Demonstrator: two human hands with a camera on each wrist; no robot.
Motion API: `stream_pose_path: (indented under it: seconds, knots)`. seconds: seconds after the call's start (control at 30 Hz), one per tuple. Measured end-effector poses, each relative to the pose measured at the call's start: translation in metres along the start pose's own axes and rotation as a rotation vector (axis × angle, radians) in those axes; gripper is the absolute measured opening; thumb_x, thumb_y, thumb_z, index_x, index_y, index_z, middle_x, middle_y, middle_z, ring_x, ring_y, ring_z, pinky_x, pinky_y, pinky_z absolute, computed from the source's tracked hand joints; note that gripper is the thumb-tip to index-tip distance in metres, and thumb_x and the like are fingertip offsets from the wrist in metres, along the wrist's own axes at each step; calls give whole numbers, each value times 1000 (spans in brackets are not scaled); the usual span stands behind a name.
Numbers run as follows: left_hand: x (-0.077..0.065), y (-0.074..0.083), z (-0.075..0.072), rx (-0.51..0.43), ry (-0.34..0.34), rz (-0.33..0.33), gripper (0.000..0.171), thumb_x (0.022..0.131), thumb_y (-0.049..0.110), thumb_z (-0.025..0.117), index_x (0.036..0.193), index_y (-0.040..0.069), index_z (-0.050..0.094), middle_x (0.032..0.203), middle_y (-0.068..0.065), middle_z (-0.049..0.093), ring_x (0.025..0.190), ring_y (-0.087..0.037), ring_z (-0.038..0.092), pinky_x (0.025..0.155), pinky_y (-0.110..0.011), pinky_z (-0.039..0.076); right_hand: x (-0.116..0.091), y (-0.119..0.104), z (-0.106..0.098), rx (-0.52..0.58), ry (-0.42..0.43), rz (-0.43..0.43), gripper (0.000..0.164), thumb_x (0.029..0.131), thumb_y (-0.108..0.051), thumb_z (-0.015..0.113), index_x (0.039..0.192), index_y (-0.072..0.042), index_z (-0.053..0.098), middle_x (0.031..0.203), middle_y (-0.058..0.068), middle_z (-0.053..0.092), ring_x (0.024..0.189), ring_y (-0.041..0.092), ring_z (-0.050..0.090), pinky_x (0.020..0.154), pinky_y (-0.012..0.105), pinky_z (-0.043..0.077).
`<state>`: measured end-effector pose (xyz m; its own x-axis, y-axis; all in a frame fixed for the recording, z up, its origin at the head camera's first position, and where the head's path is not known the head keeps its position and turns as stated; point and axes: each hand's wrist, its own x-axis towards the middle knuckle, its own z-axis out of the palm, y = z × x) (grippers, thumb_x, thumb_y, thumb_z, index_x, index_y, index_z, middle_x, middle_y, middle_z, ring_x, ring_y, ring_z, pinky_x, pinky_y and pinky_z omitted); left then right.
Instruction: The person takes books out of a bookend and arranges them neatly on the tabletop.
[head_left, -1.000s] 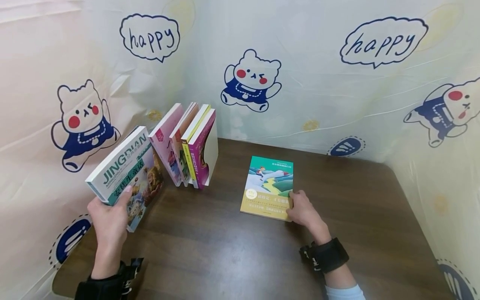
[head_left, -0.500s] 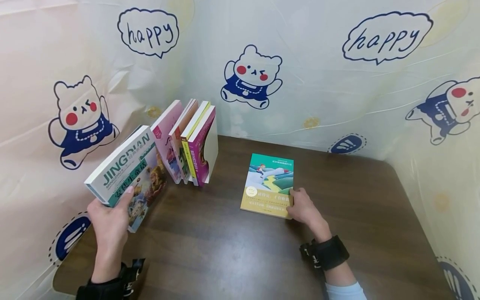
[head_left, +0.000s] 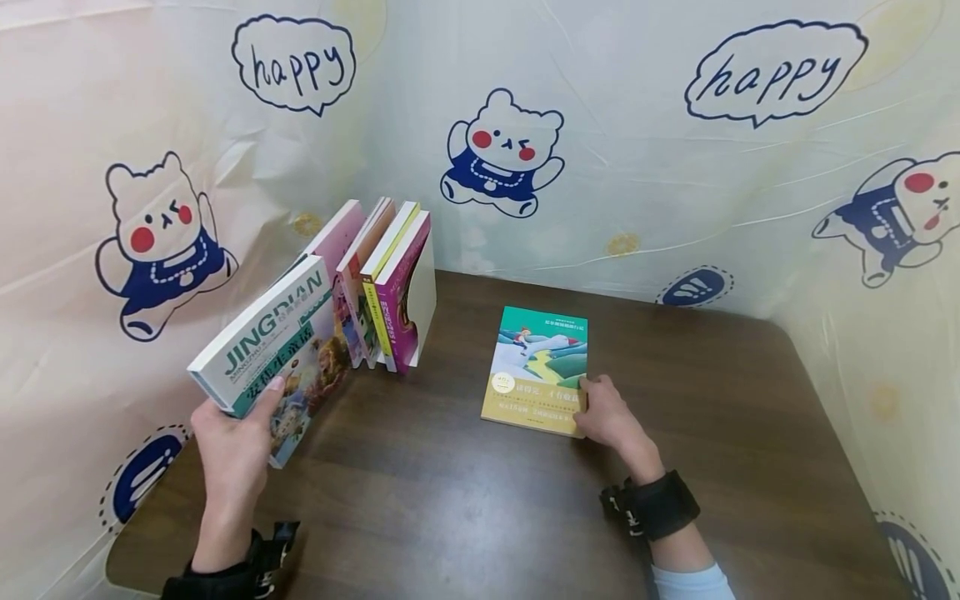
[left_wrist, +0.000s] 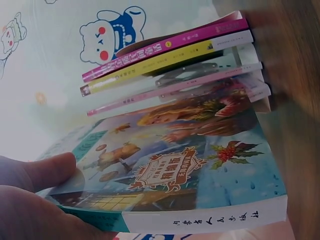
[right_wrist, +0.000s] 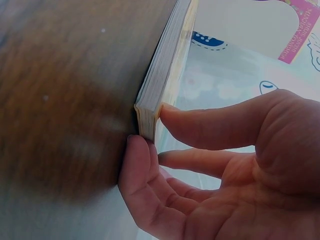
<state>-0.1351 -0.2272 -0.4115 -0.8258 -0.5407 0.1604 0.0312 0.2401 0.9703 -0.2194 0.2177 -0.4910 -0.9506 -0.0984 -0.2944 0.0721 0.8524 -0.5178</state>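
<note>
My left hand (head_left: 232,450) grips a thick storybook (head_left: 300,392) by its spine side, thumb on the illustrated cover with its "JINGDIAN" lettering. Tilted, this book stands left of a row of upright books (head_left: 395,329); the left wrist view shows its white and teal spine (left_wrist: 205,220). In the head view it partly hides the pink book (head_left: 341,233) at the row's left end. My right hand (head_left: 611,417) pinches the lower right edge of a thin green and yellow book (head_left: 536,371) lying on the table. In the right wrist view, the thumb (right_wrist: 210,125) touches its upper cover.
The brown wooden table (head_left: 465,517) has rounded corners. A pale printed sheet (head_left: 622,167) with bear drawings hangs behind it and at both sides. The upright row leans slightly and stands near the back left.
My left hand has carried the thick storybook slightly right, closer to the row, so it covers more of the pink book. The right hand and thin book stay put; the view shifted a little.
</note>
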Motion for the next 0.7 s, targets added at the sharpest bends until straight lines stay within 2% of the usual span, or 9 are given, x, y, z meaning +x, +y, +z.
stream_pose_path:
  seconds: [0.1,0.33,0.57,0.7]
  knots:
    - [-1,2,2,8,-13,8,55,104,6,66,155,24,55,154,-11,55,140,-40,52,111,-66,40,0,1,0,4,1,0,73,94,-5,74,157,7,40,149,28,40,113,38,52,89,44,51]
    - [-3,1,3,0,-59,-32,55,105,10,65,157,23,52,155,-14,53,140,-42,50,111,-70,37,-1,0,-2,13,5,1,73,94,-6,73,158,7,39,150,29,39,114,38,51,89,44,51]
    - [-10,2,9,39,-63,7,55,104,9,67,156,19,53,152,-16,56,136,-44,54,107,-71,41,-4,0,0,11,3,2,72,94,-5,73,157,7,41,150,28,39,113,38,52,89,44,51]
    - [-12,6,11,23,-77,13,55,103,8,67,156,20,54,152,-14,56,136,-42,54,106,-70,42,-3,0,0,12,10,-8,72,94,-5,73,158,7,40,149,28,40,112,37,52,88,43,51]
